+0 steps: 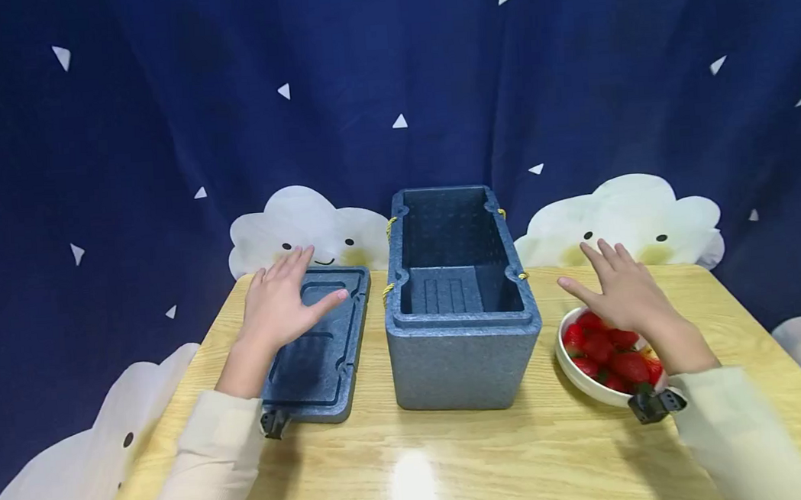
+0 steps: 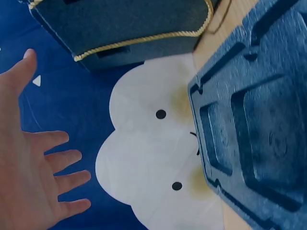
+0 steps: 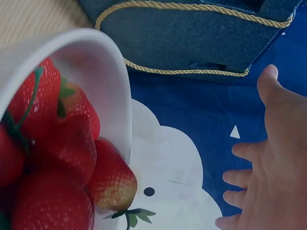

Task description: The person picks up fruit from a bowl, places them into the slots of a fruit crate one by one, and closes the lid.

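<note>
Wood table, blue curtain behind: left hand and right hand splayed wide, holding nothing, raised near lid and strawberries in bowl respectively, open box between; judged pre-contact, any grasp calling for lowering and curled fingers.

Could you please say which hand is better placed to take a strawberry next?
Probably the right hand: it is open near the bowl of strawberries; the left hand is near the lid, across the box.
</note>
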### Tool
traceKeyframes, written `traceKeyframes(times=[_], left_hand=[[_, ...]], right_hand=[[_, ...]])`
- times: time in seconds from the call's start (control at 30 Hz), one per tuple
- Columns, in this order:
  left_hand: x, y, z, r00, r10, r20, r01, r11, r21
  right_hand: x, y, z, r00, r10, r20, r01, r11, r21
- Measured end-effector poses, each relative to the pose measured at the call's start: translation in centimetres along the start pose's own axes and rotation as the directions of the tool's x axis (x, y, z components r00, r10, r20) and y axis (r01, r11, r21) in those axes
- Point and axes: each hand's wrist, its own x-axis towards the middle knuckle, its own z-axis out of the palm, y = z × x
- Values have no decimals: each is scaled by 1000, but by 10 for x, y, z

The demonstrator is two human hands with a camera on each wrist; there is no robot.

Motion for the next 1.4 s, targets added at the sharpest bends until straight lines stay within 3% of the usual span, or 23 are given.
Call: traceKeyframes(times=[0.17,0.27,0.5,0.6,0.77,0.83,0.87,0.93,1.03,1.1,1.13,1.17,1.27,1.4], left_hand=[[1,10,2,999,13,-39,-18,991,-132],[2,15,2,999,-5,-34,-4,969,-249],[5,27,2,998,29,58,6,843,-538],[5,33,3,996,46,75,8,797,-605],[4,39,3,990,40,137,61,744,-665],[4,41,2,983,51,179,95,691,-717],[4,42,2,978,66,199,111,645,-756],[5,43,2,964,108,243,152,529,-835],[7,44,3,939,171,300,234,324,-917],[8,44,4,922,193,336,288,239,-927],[8,44,5,914,197,354,313,212,-926],[9,45,5,906,205,371,331,203,-922],[11,46,8,879,221,423,380,210,-901],[14,48,9,856,222,467,422,220,-879]], right_hand=[[-4,7,-4,1000,-24,-9,24,1000,5],[-6,9,-7,999,-50,-18,51,999,8],[-15,13,-10,996,-88,-17,88,996,23],[-19,16,-8,993,-112,-30,113,993,37],[-24,19,-6,986,-164,-34,167,978,126],[-26,20,-5,983,-183,-28,185,968,168],[-27,21,-4,981,-191,-24,193,964,185],[-30,22,-3,977,-213,-24,213,954,210],[-34,25,-2,970,-243,-24,242,943,230],[-36,27,-1,967,-253,-20,250,937,243],[-36,29,0,967,-256,-14,251,935,249],[-37,30,1,967,-256,-7,249,934,256],[-38,33,4,968,-250,6,240,936,259],[-36,37,11,969,-246,9,236,939,252]])
